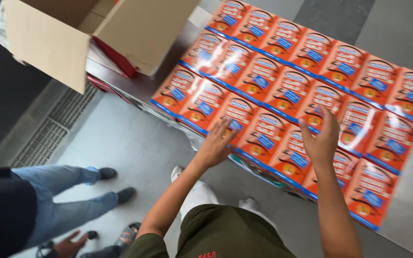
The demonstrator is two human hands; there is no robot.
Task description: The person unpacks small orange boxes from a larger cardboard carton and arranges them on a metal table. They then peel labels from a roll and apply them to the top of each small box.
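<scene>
Several orange boxes with blue labels [288, 91] lie flat in tight rows on a metal table [139, 88], each shiny with plastic wrap. My left hand [217, 143] reaches over the near row, fingers spread, touching a box at the near edge. My right hand [322, 136] hovers open above boxes of the near row, palm turned inward, holding nothing.
An open brown cardboard carton [72, 33] stands at the table's far left end. A floor grate [53, 126] runs along the left. Another person in blue jeans [58, 200] and dark shoes stands at lower left, a hand [70, 246] showing at the bottom edge.
</scene>
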